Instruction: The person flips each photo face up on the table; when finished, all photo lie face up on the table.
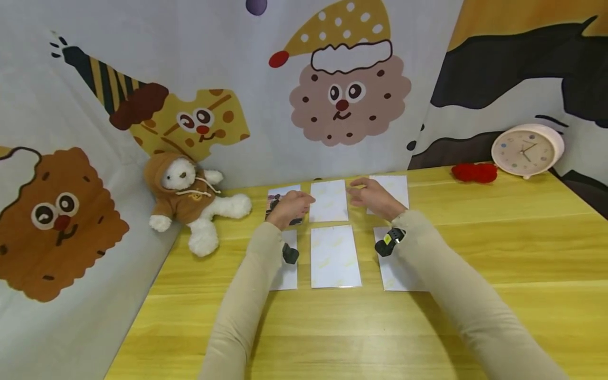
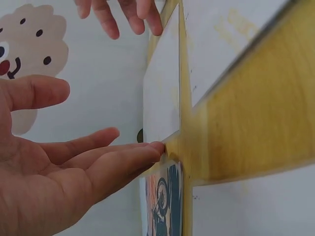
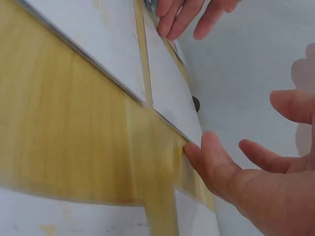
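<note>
Six rectangular cards lie in two rows of three on the wooden table. A white card (image 1: 329,201) at the middle of the back row has a hand at either side. My left hand (image 1: 291,207) is held over the back-left picture card (image 1: 295,220), fingers extended, fingertips near the white card's left edge. At the opposite edge is my right hand (image 1: 372,196), fingers spread and slightly bent, partly over the back-right white card (image 1: 396,187). In the right wrist view a fingertip (image 3: 191,150) comes right to the card's corner. Neither hand grips anything.
The front row holds a middle white card (image 1: 334,257) and two outer ones partly hidden by my forearms. A plush bear (image 1: 185,198) in a brown hoodie sits left. Back right are a red fuzzy object (image 1: 474,172) and a round clock (image 1: 527,151), before a cartoon-printed backdrop (image 1: 266,105).
</note>
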Tool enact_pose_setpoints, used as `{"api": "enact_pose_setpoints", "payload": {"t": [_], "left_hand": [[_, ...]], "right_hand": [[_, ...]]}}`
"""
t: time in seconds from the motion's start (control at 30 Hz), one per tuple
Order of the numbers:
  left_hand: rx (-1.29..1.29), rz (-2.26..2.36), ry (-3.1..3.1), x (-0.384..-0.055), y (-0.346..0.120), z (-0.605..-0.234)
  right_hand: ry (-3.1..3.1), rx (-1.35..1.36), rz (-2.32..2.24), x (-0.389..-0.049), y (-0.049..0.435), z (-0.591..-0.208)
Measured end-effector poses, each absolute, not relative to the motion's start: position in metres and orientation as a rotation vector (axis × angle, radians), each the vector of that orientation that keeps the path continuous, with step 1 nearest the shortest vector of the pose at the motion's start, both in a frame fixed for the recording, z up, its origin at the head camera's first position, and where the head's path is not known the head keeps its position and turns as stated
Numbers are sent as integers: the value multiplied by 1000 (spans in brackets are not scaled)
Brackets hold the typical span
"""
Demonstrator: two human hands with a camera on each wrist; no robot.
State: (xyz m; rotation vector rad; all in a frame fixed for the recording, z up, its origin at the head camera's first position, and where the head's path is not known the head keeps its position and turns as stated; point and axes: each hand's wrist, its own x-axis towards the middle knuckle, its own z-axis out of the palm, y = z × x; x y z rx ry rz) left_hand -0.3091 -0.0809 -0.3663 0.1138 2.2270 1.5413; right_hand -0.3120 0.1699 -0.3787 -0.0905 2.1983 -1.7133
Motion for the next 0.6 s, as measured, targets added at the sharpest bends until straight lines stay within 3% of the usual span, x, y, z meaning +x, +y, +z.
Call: {"api": "enact_pose_setpoints", "payload": {"t": [0.6], "left_hand": [[294, 1016, 2665, -305, -45, -369]], "right_hand": [[2016, -55, -2024, -315, 160, -384]]}}
